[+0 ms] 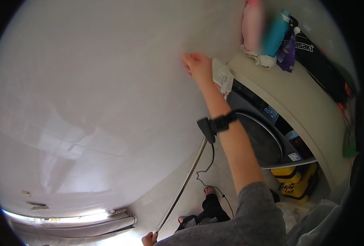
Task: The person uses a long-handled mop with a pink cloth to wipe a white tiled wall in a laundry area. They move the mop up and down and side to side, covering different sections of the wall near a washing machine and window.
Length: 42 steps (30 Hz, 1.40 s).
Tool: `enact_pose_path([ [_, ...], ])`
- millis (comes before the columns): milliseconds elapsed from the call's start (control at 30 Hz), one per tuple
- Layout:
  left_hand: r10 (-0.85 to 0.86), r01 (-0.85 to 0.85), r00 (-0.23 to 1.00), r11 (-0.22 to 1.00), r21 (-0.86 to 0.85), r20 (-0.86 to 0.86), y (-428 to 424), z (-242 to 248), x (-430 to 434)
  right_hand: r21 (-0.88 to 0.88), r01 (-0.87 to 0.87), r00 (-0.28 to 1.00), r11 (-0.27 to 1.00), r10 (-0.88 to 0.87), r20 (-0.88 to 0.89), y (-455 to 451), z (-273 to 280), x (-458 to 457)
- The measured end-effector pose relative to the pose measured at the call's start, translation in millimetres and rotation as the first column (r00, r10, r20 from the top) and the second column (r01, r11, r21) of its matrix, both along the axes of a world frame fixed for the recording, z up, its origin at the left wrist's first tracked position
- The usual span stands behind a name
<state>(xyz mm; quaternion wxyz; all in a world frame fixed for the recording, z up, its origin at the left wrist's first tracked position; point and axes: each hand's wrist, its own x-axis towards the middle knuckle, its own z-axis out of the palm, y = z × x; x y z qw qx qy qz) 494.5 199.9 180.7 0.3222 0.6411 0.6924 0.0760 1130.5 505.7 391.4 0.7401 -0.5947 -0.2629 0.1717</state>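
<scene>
My right hand [198, 67] is raised at the upper middle, close to the pale tiled wall [108, 92]. Its fingers are curled, and I see nothing between them, though their inner side is partly hidden. A black strap with a block-shaped device [214, 126] sits around my right forearm, and a cable [212, 160] hangs from it. At the bottom edge my left hand [149, 239] grips the lower end of a metal pole [183, 186]. The pole slants up and passes behind my right forearm. Beyond it, a white plastic mop-like head [222, 77] shows beside my right wrist.
A dark front-loading washing machine [259, 141] stands under a cream countertop [311, 107]. On the counter are a pink bottle or pouch [252, 27], a teal one [274, 35], a purple pouch [286, 58], a folded cloth [262, 61] and a black Kawasaki bag [320, 61]. Yellow cases [298, 184] sit below.
</scene>
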Motion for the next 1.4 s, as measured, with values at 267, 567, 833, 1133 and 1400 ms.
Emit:
enact_pose_path([
  [267,0.070,-0.069,0.990,0.998,-0.012,0.124,11,-3,29,-0.053,0.346,0.911,0.937,-0.322,0.257,-138,-127,-89],
  [567,-0.231,0.228,0.973,0.941,0.250,-0.019,69,86,149,0.163,0.070,0.980,0.984,-0.037,-0.196,-100,-37,-112],
  [833,-0.095,0.155,0.977,0.933,0.326,-0.193,65,97,45,0.151,0.050,0.955,0.987,-0.003,-0.296,-88,-51,-219],
  [1133,0.111,-0.060,0.982,0.952,0.301,-0.154,-19,63,-145,0.290,-0.172,0.901,0.941,0.270,-0.339,-129,-80,-441],
  [1400,0.264,-0.239,0.939,0.962,0.136,-0.221,-182,12,-321,0.232,-0.682,0.668,0.693,0.720,-0.187,-210,-126,-648],
])
